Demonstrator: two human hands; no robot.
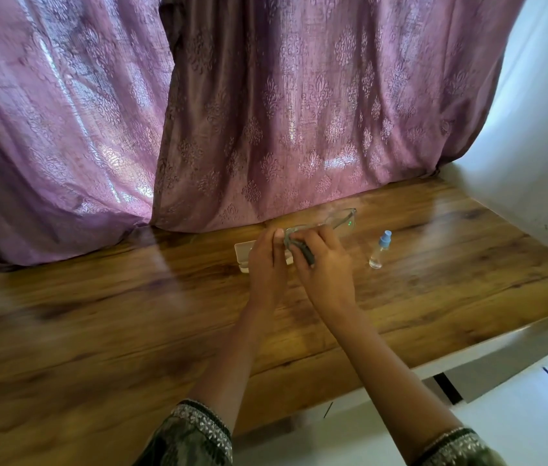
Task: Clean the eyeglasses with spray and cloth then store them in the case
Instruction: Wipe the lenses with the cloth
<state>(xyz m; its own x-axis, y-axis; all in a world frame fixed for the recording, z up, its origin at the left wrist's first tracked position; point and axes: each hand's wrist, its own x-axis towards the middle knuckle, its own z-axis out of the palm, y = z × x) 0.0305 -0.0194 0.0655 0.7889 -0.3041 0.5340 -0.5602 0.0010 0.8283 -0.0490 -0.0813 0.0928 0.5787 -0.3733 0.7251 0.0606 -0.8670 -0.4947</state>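
Both hands up over the bench (131,331), working the eyeglasses (340,218) between them. Left hand (266,264) pinches the near end of the frame, thumb on top. Right hand (324,264) is closed on a dark cloth (306,253), pressed against the lens beside the left grip; frame is blurred here, so just which lens is being rubbed I cannot say.

Long axis of the eyeglasses runs away from the two grips, up and to the right; far lens and temple stick out free beyond the right knuckles.

White case (242,253) lies open on the bench directly under and behind the left grip, partly hidden by it. Spray bottle (380,250) stands upright just right of the right grip, not touched.

Judgement: wiping stage. For storing, the left hand is the nearer one to the case; the frame would need swinging back left.
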